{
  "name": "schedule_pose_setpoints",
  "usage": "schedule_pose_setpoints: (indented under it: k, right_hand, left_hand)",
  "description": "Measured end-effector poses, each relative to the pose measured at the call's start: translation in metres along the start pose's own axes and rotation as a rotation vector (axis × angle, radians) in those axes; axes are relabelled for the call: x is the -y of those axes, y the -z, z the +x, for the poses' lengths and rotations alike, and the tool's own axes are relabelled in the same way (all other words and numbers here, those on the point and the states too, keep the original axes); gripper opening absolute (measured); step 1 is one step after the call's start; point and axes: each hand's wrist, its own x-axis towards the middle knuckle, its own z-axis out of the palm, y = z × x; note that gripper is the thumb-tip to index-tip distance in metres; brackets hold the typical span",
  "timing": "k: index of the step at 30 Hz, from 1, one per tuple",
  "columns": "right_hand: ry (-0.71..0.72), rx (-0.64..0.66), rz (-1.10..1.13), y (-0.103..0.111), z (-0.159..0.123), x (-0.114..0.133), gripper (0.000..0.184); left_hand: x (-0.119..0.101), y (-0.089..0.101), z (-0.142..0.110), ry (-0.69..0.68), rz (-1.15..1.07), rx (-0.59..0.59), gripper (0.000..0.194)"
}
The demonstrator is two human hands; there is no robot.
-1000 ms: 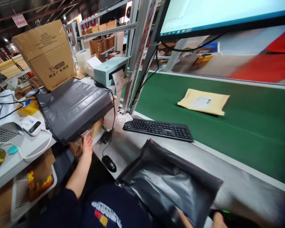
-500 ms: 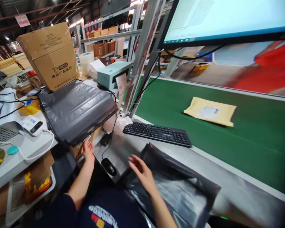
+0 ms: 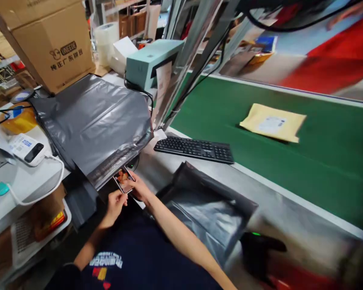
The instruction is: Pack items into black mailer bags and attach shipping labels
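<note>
Both my hands meet on a small flat item with a reddish printed face [image 3: 124, 181], just under the overhanging edge of a stack of grey poly mailer bags [image 3: 93, 121]. My left hand [image 3: 115, 203] pinches its near end from below. My right hand [image 3: 138, 187] grips its right side, fingers curled round it. A single dark poly bag [image 3: 208, 213] lies flat on the steel worktop to the right of my right forearm.
A black keyboard [image 3: 195, 148] lies beyond the bag. A yellow padded envelope [image 3: 272, 123] rides the green conveyor belt [image 3: 320, 161]. A label printer [image 3: 151, 60] and a cardboard box [image 3: 45, 40] stand behind the stack. A handheld scanner [image 3: 27, 149] lies at left; a black scanner with a green light [image 3: 260, 243] sits at right.
My right hand left the dark bag and crossed left to join my left hand. Both now hold the small flat item drawn from under the bag stack. The camera tilted down.
</note>
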Motion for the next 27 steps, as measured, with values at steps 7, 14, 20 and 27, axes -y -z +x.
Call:
schedule_pose_setpoints:
  k: [7, 14, 20, 27]
  right_hand:
    - [0.347, -0.344, 0.062, 0.016, -0.074, 0.042, 0.062]
    - [0.670, -0.555, 0.136, 0.024, -0.150, 0.072, 0.070]
    - [0.909, -0.752, 0.121, 0.033, -0.199, 0.065, 0.068]
    - [1.050, -0.915, 0.076, 0.048, -0.230, 0.066, 0.068]
  left_hand:
    - [-0.036, -0.011, 0.030, -0.237, 0.118, 0.187, 0.047]
    - [-0.094, -0.101, 0.051, -0.215, -0.044, 0.454, 0.035]
    - [-0.147, -0.190, 0.034, -0.219, -0.070, 0.826, 0.044]
    - [-0.160, -0.235, 0.014, -0.290, -0.015, 0.952, 0.040]
